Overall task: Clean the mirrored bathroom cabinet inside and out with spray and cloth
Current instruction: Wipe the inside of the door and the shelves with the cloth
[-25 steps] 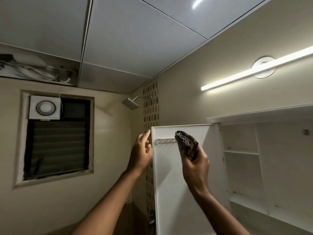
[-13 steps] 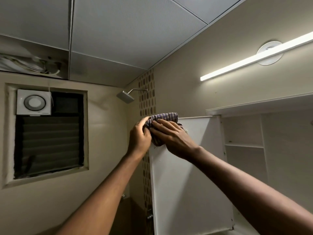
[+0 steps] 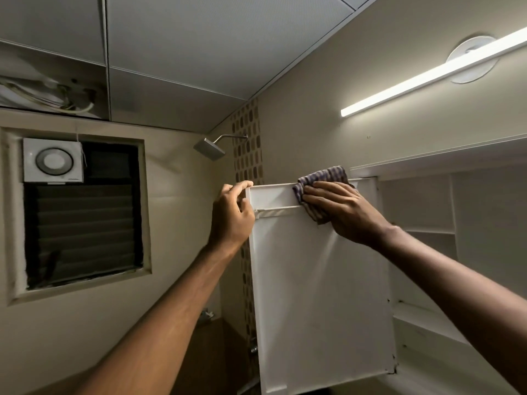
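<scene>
Looking up into a dim, beige-walled bathroom under a panelled ceiling, with a lit tube light (image 3: 433,72) glowing on the wall above the cabinet (image 3: 445,212). Standing open — the white cabinet door (image 3: 319,295), inner face turned toward the camera, swung out in front of the bare shelves (image 3: 427,232) to its right. Gripping the door's upper left corner with the left hand (image 3: 232,215), fingers curled around the edge, thumb on top. Pressing a checked cloth (image 3: 320,183) flat against the top of the door with the right hand (image 3: 339,212), fingers spread wide over it; cloth draping over the top edge and down past a thin rail (image 3: 278,208) running across the door's inner face. Hanging beyond the door near the patterned tile strip (image 3: 247,155) — a square shower head (image 3: 209,148). Sitting further left, well apart from the cabinet, an exhaust fan (image 3: 52,161) above a dark louvred window (image 3: 85,232). Blocking the lower shelves partly, the right forearm and the open door.
</scene>
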